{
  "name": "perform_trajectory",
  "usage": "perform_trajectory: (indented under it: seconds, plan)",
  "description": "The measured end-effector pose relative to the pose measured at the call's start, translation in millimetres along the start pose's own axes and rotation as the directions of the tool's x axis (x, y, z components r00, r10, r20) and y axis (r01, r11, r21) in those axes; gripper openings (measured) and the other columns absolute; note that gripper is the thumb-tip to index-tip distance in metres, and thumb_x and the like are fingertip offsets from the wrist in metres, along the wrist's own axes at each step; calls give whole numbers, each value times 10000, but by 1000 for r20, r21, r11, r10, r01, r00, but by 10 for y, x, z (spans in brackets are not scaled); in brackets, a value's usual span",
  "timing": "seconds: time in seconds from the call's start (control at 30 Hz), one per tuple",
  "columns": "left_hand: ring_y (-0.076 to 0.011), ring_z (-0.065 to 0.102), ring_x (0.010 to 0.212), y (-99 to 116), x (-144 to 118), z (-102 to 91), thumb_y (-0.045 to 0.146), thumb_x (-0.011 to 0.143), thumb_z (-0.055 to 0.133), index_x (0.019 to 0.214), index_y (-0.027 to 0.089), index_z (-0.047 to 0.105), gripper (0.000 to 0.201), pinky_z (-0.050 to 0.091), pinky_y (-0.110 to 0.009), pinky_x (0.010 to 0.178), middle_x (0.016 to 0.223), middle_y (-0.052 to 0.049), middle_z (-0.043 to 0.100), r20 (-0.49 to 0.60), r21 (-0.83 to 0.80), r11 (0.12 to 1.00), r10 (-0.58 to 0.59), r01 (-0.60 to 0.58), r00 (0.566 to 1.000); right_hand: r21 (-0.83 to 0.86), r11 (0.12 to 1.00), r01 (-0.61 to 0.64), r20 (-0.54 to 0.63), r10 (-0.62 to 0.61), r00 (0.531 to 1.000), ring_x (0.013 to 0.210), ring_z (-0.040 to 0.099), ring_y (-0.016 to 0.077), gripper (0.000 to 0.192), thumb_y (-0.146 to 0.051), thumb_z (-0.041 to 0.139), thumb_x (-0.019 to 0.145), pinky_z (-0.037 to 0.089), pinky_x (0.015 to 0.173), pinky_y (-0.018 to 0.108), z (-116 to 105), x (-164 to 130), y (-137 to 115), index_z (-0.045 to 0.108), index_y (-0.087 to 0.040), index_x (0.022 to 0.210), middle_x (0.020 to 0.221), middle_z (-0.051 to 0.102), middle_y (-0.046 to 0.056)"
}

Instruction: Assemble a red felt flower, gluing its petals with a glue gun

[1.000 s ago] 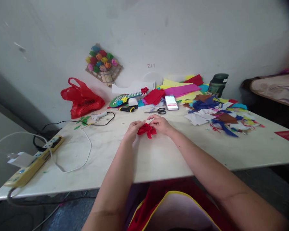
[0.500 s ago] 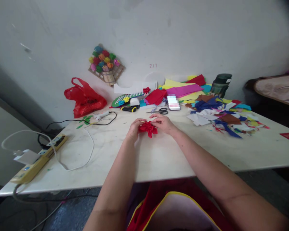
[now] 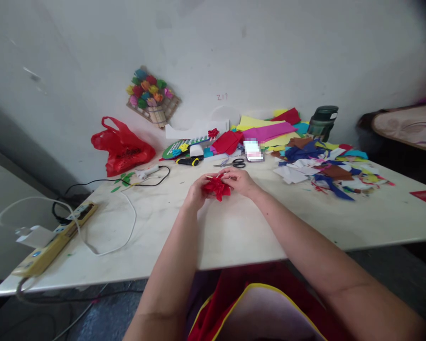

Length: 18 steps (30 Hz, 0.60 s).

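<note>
A crumpled red paper flower (image 3: 217,187) is held between both hands just above the white table (image 3: 234,227). My left hand (image 3: 196,191) grips its left side and my right hand (image 3: 242,182) pinches its top right. A thin pale stick pokes out at the flower's top, between the fingertips. Black-handled scissors (image 3: 234,163) lie just behind the hands.
Coloured paper sheets (image 3: 266,130) and scraps (image 3: 326,168) cover the back right. A dark green jar (image 3: 322,122), a red plastic bag (image 3: 122,148), a glue gun (image 3: 147,171) with cable and a yellow power strip (image 3: 53,239) are also on the table. A paper-flower plaque (image 3: 152,97) leans on the wall.
The hands have shifted slightly while working the red flower, which now sits a little higher between the fingers. The view wobbled sideways and back.
</note>
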State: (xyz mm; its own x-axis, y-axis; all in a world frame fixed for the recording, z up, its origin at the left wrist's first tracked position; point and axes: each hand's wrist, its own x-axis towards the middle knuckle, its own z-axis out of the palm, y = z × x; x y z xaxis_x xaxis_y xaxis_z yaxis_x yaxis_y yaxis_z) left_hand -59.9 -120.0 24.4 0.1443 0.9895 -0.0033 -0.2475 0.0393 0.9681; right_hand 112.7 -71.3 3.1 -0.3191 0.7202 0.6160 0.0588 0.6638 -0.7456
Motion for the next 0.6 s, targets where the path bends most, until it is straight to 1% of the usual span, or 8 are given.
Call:
perform_trajectory:
  seconds: [0.03,0.1,0.2,0.3,0.37,0.43,0.53,0.6]
  plan:
    - [-188,622,646,-2,-1,-1,284,599,601,973,157,641,397,485,-284,496,802,-58,669,16,5,1000,-11,11,1000,-7,1000,11,-3,-11,1000,837,630,173,197,-361,649,764,532,627,285,2,2,15,721,-179,742,993,660,99]
    - [-180,613,618,-14,-5,0,276,590,644,884,150,642,320,473,-275,495,756,-54,665,12,35,999,-13,13,1000,-30,999,25,-1,-25,1000,843,630,169,179,-347,646,772,534,650,291,5,3,38,722,-188,738,995,661,92]
    - [-149,578,556,-44,-3,12,283,586,705,756,134,621,241,438,-251,486,653,-40,632,-45,61,998,-8,10,999,-96,995,35,16,-34,999,833,631,169,156,-307,634,782,533,666,301,9,-2,55,726,-188,741,1005,659,96]
    - [-140,557,540,-69,20,26,310,607,696,707,133,608,222,419,-253,481,623,-38,617,-95,23,999,-21,23,995,-162,986,45,14,-43,999,798,630,163,134,-248,614,782,527,657,303,17,-11,59,730,-188,753,1015,660,95]
    - [-141,548,533,-76,40,35,355,642,665,689,139,600,230,401,-253,469,611,-42,612,-130,-25,998,-51,49,990,-202,978,60,12,-58,998,790,630,159,132,-212,604,774,527,664,302,25,-16,51,734,-193,761,1022,664,87]
    - [-135,533,517,-78,52,45,401,666,658,656,145,577,269,382,-248,463,584,-41,596,-148,-54,997,-65,57,987,-254,964,84,13,-83,996,825,635,167,141,-182,598,766,531,702,310,33,-22,27,737,-202,757,1040,665,78]
    - [-109,496,486,-81,48,56,427,645,720,608,148,534,337,370,-237,472,537,-18,553,-147,-46,999,-33,27,989,-362,924,120,25,-119,993,891,639,184,173,-150,580,773,528,780,331,43,-41,-47,740,-216,765,1104,661,62]
    - [-97,482,480,-88,40,57,424,615,761,609,143,532,363,370,-233,480,529,-5,540,-136,-36,999,-27,22,990,-441,887,137,53,-127,990,876,645,183,200,-134,561,785,524,788,332,47,-61,-110,741,-221,786,1143,657,49]
